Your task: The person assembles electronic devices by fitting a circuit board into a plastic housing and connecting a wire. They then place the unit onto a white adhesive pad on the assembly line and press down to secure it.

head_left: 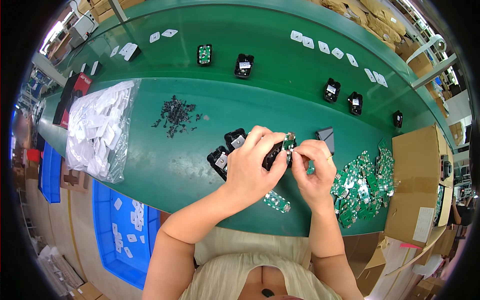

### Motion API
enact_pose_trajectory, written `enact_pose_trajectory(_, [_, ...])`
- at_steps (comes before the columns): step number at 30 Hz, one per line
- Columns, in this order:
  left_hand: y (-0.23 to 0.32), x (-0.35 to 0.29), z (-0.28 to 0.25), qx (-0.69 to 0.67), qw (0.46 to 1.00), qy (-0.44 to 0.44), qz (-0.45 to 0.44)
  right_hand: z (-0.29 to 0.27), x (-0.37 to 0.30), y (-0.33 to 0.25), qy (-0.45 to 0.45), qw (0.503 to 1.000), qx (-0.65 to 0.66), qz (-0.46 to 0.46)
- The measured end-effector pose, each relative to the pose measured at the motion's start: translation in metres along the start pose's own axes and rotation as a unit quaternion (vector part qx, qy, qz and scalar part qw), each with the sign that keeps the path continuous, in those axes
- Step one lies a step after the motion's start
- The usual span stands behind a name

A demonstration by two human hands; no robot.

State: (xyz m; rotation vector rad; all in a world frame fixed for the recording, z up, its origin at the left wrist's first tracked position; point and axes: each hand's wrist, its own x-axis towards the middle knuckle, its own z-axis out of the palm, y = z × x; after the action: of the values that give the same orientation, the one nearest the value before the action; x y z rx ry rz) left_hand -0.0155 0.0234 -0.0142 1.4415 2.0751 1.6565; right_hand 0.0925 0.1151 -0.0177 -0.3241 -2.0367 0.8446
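Two hands meet over the surface (200,187) in the head view, around one raised board (288,142). Three black cases lie by them: one lower left (218,161), one upper left (237,141), and a third, mostly hidden, under the fingers (271,159). Five more cases stand spread along the far strip, the leftmost (204,55) showing a green board inside. One loose board (277,201) lies flat below the hands; the heap of boards (362,185) to the right is too tangled to count, as are the black bits (175,116) at left. One bag (97,131) of white pieces, one blue bin (125,260) and one dark grey block (325,139) complete the near things.

The raised board sits between the hands, above the hidden case. The left hand (254,162) has it clamped between fingers and thumb; the right hand (315,172) brings thumb and forefinger together at its lower right edge, though I cannot tell what they pinch. It is narrow, green, tilted nearly upright, with pale and metallic parts.
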Motion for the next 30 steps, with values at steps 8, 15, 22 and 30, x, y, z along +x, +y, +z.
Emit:
enact_pose_trajectory(8, [-0.0021,0.0000,0.0017,0.058,0.996,0.045,0.058,0.0017,-0.0017,0.0048,-0.005,0.993,-0.100,-0.058])
enact_pose_trajectory(15, [-0.0019,-0.0011,0.0026,0.070,0.994,0.054,0.067,0.0020,-0.0029,0.0049,-0.009,0.993,-0.096,-0.063])
enact_pose_trajectory(22, [0.0026,-0.0023,0.0017,0.073,0.995,0.042,0.057,0.0002,-0.0002,0.0024,-0.013,0.993,-0.091,-0.076])
enact_pose_trajectory(30, [-0.0052,-0.0005,-0.0050,-0.128,0.992,0.006,-0.024,-0.0002,0.0035,0.0011,-0.023,0.991,-0.088,-0.103])
